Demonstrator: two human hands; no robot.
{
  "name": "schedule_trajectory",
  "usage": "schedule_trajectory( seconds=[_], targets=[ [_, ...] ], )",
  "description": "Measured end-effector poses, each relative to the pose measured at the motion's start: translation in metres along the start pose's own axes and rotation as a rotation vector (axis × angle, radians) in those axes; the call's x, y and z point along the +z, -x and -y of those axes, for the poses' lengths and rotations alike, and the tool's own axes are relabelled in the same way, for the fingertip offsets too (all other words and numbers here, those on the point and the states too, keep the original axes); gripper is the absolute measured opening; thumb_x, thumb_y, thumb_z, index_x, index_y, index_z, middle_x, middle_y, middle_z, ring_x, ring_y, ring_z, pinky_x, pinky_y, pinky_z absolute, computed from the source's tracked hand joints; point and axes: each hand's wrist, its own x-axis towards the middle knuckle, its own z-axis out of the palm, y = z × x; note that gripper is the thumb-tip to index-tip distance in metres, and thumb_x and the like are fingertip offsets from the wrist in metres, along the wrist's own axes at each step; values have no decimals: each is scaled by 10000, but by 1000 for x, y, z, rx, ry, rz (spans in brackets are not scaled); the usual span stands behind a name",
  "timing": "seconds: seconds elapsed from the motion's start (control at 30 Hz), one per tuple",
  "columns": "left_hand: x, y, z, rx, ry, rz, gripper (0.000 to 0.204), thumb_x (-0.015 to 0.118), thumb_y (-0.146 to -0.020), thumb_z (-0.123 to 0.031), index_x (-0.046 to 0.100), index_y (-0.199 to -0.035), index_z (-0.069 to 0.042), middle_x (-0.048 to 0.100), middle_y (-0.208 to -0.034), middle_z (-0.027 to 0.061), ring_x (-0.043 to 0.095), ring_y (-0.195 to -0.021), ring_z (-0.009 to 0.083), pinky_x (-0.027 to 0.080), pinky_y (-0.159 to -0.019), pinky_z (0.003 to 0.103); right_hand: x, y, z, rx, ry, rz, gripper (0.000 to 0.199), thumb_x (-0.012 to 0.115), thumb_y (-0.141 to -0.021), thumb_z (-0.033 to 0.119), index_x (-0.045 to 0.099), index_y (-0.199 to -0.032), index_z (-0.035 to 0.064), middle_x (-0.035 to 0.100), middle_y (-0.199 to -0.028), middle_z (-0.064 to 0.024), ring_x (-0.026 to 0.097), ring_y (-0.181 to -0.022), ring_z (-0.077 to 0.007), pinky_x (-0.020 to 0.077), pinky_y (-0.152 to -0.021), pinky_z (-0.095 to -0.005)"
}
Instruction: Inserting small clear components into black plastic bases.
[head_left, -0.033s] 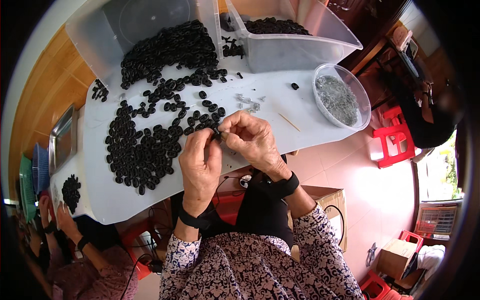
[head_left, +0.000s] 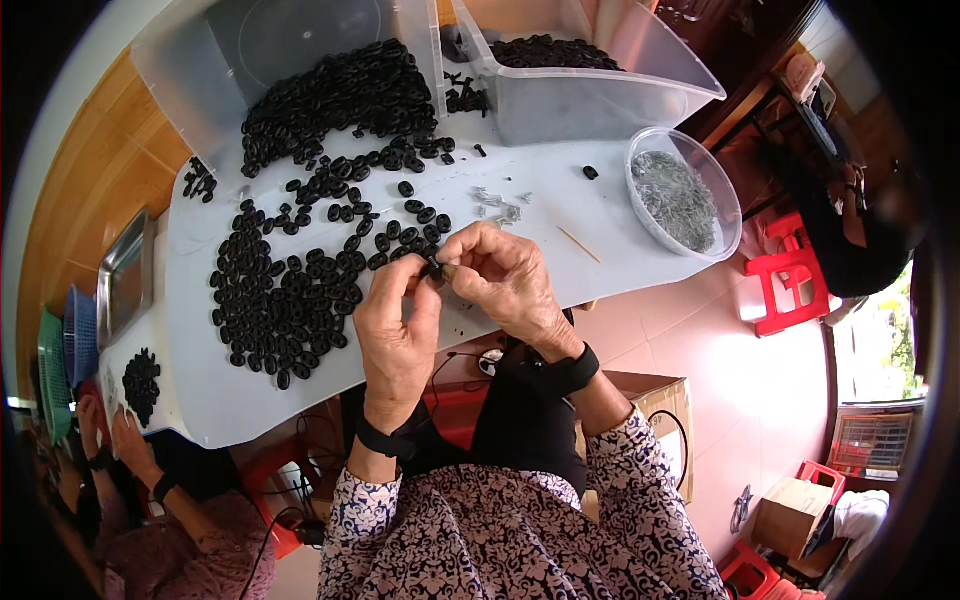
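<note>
My left hand pinches a small black oval part between thumb and forefinger above the table's near edge. Against the other side of that piece, the thumb and forefinger of my right hand are pressed together; anything between them is too small to make out. Just beyond and to the left lies a wide spread of loose black oval parts, many with holes. A few small clear pieces rest on the table past my right hand.
A tipped clear bin spills black parts; another clear bin stands beside it. At right are a round tub of small clear pieces and a thin wooden stick. Another person's hand is near a small black pile.
My left hand has shifted very slightly to the left. The right hand and the parts on the table look the same.
</note>
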Motion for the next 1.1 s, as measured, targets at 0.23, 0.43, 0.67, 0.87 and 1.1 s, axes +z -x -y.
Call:
schedule_trajectory(
  seconds=[0.23, 0.43, 0.67, 0.87, 1.1],
  targets=[
    [-9, -1, 7, -320, 445, 11, 155, 603, -889, -72, 612, -1013, 20, 578, -813, -22, 462, -667, 31, 383, -585, 183, -2, 0, -3, 20, 53, 26, 123, 575, -840, -46, 615, -940, 13, 545, -822, 60, 479, -714, 5, 426, -646, -162],
    [-4, -2, 0, -39, 16, 76, 169, 598, -854, -34, 589, -1004, 42, 637, -868, 119, 629, -748, 182, 500, -633, 282, -3, 0, -5, -92, -71, -36, 135, 578, -838, -41, 619, -956, 11, 589, -862, 30, 526, -781, -28, 457, -707, -189],
    [-6, 0, 6, -148, 356, -41, 168, 614, -909, -76, 602, -1059, -1, 613, -864, 8, 544, -750, 64, 460, -669, 217, -3, 0, -2, 18, 51, 65, 134, 582, -833, -33, 621, -953, 12, 572, -844, 40, 511, -767, -26, 451, -701, -184],
    [-9, -4, 9, -246, 534, -70, 146, 609, -910, -63, 619, -1044, -5, 592, -873, -28, 484, -755, 30, 408, -681, 186, -2, 0, 0, 28, 58, 95, 152, 576, -814, -37, 604, -950, 25, 546, -806, 61, 490, -724, -11, 433, -657, -173],
    [-10, -6, 8, -250, 484, -78, 131, 593, -918, -74, 644, -1013, 1, 590, -885, -26, 461, -746, 35, 386, -653, 186, -1, 0, -1, 83, 15, 136, 287, 533, -785, -75, 541, -1053, 27, 524, -839, 23, 490, -766, -52, 440, -711, -198]
  ],
)
